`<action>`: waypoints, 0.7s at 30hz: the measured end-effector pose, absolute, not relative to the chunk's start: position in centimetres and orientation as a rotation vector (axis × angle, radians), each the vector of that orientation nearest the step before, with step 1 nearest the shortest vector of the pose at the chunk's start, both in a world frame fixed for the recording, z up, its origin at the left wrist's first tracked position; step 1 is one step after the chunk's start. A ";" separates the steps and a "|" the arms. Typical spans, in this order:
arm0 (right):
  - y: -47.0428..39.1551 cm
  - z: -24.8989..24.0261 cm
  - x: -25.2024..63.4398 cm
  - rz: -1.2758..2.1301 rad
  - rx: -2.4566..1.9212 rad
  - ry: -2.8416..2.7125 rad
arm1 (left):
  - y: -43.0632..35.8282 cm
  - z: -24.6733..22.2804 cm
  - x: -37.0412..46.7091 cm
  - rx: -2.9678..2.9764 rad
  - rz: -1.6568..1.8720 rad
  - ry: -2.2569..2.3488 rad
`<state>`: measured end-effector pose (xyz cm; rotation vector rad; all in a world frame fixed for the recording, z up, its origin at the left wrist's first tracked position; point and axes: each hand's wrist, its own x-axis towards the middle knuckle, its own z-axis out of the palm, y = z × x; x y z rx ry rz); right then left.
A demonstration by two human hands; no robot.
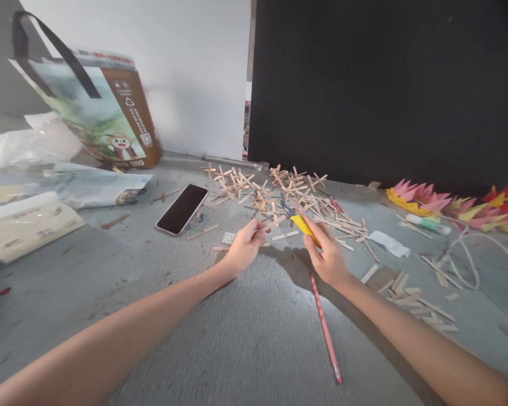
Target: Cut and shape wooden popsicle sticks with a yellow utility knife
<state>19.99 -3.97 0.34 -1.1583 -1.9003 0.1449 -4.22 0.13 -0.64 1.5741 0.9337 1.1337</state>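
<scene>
Pinched in my left hand (pixel 244 248) is a small wooden stick piece (pixel 276 223), which points right and has a crosspiece near it. My right hand (pixel 327 254) grips a yellow utility knife (pixel 305 230), its dark front end angled up and left, close to the wooden piece. Behind both hands lies a loose heap of wooden sticks (pixel 338 221), and many crossed stick pieces (pixel 239 183) sit farther back. A pink pencil (pixel 325 330) lies on the grey table (pixel 211 349) below my right hand.
A black phone (pixel 183 208) lies left of my hands. Farther left stand a large printed bag (pixel 105 113) and plastic packets (pixel 29 225). On the right are more sticks (pixel 423 304), a white cable (pixel 469 254), a glue tube (pixel 427 224) and colourful folded paper (pixel 419 197).
</scene>
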 end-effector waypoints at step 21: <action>-5.2 0.8 17.2 1.192 -1.296 -1.320 | -0.4 0.4 -4.0 1.592 1.135 0.710</action>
